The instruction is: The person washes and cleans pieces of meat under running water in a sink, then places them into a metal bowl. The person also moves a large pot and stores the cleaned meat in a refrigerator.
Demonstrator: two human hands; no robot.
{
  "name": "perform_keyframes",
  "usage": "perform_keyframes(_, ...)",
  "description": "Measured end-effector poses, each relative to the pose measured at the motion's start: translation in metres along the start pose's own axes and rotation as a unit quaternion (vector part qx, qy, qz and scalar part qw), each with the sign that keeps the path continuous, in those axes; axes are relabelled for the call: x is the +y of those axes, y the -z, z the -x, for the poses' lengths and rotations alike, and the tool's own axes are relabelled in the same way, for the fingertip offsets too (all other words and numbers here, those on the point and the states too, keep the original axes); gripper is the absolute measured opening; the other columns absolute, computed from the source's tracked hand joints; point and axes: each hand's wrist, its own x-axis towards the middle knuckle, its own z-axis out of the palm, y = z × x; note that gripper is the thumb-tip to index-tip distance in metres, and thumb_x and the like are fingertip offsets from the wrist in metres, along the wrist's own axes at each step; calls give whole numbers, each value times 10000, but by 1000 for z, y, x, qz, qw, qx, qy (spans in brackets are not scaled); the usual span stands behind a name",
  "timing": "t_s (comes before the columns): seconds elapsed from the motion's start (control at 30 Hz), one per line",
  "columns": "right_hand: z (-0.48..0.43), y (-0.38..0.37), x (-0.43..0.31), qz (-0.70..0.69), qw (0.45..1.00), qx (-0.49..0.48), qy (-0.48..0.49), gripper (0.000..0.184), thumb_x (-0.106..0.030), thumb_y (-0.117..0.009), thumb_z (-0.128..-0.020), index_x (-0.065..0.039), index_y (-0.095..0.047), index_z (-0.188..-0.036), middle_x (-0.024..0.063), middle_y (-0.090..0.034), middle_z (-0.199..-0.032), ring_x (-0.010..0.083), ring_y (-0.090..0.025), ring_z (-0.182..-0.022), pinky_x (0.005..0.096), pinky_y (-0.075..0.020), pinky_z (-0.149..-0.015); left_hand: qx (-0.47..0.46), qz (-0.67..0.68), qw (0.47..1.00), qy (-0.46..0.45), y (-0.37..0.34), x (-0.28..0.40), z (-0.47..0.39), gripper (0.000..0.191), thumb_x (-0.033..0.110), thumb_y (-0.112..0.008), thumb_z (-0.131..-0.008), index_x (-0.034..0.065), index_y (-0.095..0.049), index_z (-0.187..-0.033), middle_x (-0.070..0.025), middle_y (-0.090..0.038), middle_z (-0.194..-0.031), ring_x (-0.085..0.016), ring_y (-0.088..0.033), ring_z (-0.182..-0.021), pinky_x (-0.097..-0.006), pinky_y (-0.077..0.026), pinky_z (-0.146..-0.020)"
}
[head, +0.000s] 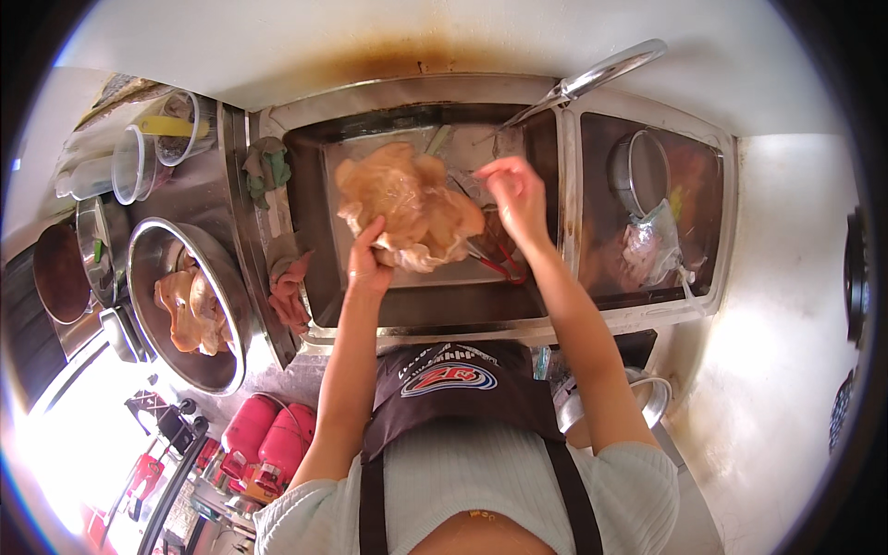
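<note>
My left hand [370, 260] holds a large piece of raw poultry [406, 201], skin on and opened flat, over the left basin of a steel double sink [430, 331]. To the right of the meat, my right hand [512, 198] is raised over the same basin, apart from the meat, its fingers bent and nothing seen in them. Beneath it lies a tool with red handles [501, 267], partly hidden by the meat. On the left counter, a steel bowl [239, 305] holds more pieces of raw poultry [198, 309].
A faucet [603, 69] reaches over the sink from behind. The right basin holds a round metal strainer or pan [642, 173] and a plastic bag of meat [649, 246]. Cloths [266, 166] lie along the sink's left edge. Plastic containers [132, 166] stand at the back left.
</note>
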Motion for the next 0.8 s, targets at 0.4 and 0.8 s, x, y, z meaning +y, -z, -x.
perform_keyframes(0.4,13,47,197,479,857,98,-161,355,-256,-607,-828,-75,-498,-1113,269,-527,-1145,475,-563,-969,552,-471,-806,-67,63,994,-58,42,42,37,532,93,-616,-769,-19,-471,-1269,-155,-608,-1161,-307,-607,-1045,-437,-485,-939)
perform_keyframes(0.8,-90,18,-7,458,878,63,123,275,-243,-505,-896,-76,-495,-1114,279,-630,-883,482,-587,-868,551,-455,-731,-169,150,968,-104,46,32,52,412,180,-554,-827,-1,-546,-1197,-129,-655,-1079,-266,-640,-975,-399,-504,-908)
